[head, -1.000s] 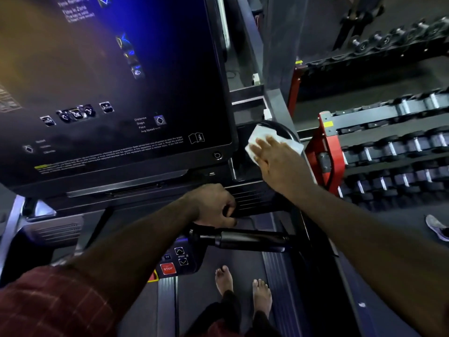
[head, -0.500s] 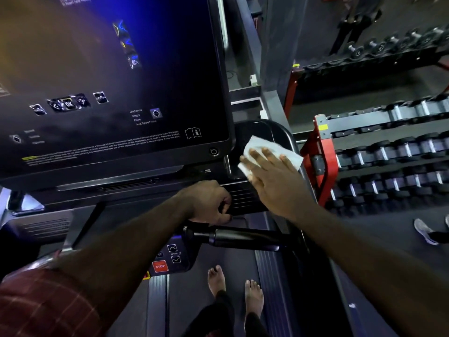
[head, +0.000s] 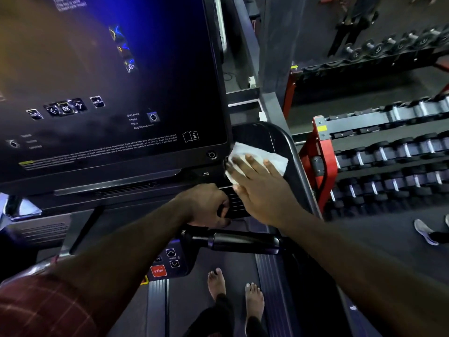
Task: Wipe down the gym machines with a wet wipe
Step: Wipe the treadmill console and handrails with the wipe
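I stand on a treadmill whose big dark console screen (head: 109, 93) fills the upper left. A white wet wipe (head: 252, 152) lies on the black console tray (head: 264, 135) just right of the screen's lower corner. My right hand (head: 264, 190) presses flat on the wipe with straight fingers. My left hand (head: 209, 205) grips the lower edge of the console beside the vent, fingers curled round it.
A black handlebar (head: 243, 239) crosses below my hands, above a small panel with a red STOP button (head: 158, 271). My bare feet (head: 233, 290) are on the belt. Red dumbbell racks (head: 323, 154) stand on the right. Another person's shoe (head: 425, 232) shows at the right edge.
My right hand has slid the wipe leftward and down across the tray, up to the screen's corner. My left hand has kept its grip on the console edge.
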Demonstrator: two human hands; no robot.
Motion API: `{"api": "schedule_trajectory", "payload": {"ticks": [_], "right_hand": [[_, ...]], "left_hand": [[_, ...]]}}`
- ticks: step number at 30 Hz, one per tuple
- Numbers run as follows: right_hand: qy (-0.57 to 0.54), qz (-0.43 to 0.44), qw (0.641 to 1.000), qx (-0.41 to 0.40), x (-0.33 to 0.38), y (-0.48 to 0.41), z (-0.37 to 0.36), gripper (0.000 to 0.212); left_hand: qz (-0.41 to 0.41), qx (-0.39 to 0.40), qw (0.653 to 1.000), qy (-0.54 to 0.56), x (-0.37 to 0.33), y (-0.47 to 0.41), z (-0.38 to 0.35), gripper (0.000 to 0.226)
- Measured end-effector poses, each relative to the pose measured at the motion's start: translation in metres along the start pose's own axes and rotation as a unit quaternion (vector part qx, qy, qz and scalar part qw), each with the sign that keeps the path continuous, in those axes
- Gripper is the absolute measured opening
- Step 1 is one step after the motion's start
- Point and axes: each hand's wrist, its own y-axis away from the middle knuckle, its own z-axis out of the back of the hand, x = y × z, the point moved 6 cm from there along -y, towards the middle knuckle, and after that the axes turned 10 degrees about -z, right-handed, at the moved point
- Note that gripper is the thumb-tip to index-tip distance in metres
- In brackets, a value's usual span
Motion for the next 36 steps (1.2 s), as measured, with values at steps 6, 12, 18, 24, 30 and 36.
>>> {"api": "schedule_trajectory", "payload": {"ticks": [6, 12, 18, 24, 30, 36], "right_hand": [[-0.004, -0.069, 0.997, -0.014, -0.054, -0.042, 0.01, 0.055], [0.001, -0.044, 0.999, 0.001, -0.013, -0.074, 0.005, 0.058], [-0.046, -0.047, 0.998, -0.009, -0.047, -0.015, 0.004, 0.055], [-0.056, -0.136, 0.989, -0.018, -0.067, 0.04, 0.003, 0.07], [-0.148, -0.134, 0.98, -0.025, -0.066, 0.066, 0.004, 0.054], [-0.194, -0.139, 0.971, -0.015, -0.091, -0.03, 0.015, 0.05]], "left_hand": [[-0.004, -0.003, 1.0, 0.012, 0.002, 0.0, -0.002, 0.026], [-0.013, -0.007, 1.0, 0.001, 0.005, -0.002, -0.004, 0.035], [-0.028, -0.011, 1.0, 0.009, 0.003, -0.001, -0.003, 0.053], [-0.021, 0.063, 0.998, 0.025, -0.027, -0.005, -0.007, 0.082], [-0.046, 0.152, 0.987, -0.005, -0.081, -0.017, -0.036, 0.069], [-0.043, 0.1, 0.992, -0.064, -0.08, -0.021, -0.037, 0.058]]}}
